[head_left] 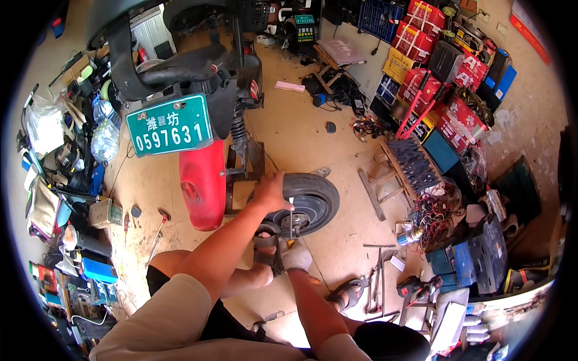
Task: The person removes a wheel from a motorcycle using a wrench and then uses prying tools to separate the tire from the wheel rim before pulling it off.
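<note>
My left hand (270, 195) grips the black tyre (326, 194) of the wheel lying on the floor, thumb beside an upright metal shaft (291, 221). My right hand (296, 258), in a pale glove, is closed around the yellow handle at the shaft's lower end, by the hub. An orange-handled item shows partly beside that glove. My sandalled left foot (267, 251) is against the near side of the wheel. Just beyond stands an electric two-wheeler with a red rear fender (201, 189), black shock absorber (239, 135) and green plate.
Loose tools (380, 283) lie right of my right foot (348, 295), near a wooden stool (397, 174) with a dark ridged top. Stacked boxes (442, 123), cable tangles and toolboxes (487, 259) line the right. Bags (107, 141), bottles and parts crowd the left.
</note>
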Demonstrator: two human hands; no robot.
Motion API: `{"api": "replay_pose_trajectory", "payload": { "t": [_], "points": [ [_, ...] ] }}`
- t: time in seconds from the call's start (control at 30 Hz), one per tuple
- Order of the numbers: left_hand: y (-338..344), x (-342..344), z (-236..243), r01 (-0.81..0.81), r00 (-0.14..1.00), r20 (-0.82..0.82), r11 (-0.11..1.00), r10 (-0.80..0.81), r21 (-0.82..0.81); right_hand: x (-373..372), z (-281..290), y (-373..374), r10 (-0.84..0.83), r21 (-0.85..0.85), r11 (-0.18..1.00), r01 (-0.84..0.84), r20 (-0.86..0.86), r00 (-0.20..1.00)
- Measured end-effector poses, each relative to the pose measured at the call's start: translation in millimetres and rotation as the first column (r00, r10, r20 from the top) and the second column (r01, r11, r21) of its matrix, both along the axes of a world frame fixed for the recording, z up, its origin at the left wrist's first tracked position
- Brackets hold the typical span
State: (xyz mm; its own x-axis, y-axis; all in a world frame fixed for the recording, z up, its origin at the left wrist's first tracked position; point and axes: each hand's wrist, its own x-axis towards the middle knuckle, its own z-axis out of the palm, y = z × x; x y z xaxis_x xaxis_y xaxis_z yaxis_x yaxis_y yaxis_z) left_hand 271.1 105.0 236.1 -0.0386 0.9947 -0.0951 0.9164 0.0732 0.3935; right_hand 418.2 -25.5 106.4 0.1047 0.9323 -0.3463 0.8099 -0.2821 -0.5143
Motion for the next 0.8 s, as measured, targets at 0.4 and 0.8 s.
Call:
{"api": "replay_pose_trajectory", "payload": {
  "t": [0.4, 0.8],
  "points": [
    [12, 6, -22, -0.104, 0.993, -0.048, 0.991, 0.108, 0.081, 14, -30, 29, 0.137, -0.185, 0.97, -0.158, -0.12, 0.983],
    [23, 7, -13, -0.149, 0.983, -0.11, 0.989, 0.148, -0.001, 21, -23, 72, 0.575, -0.252, 0.775, -0.58, -0.102, 0.812]
  ]
}}
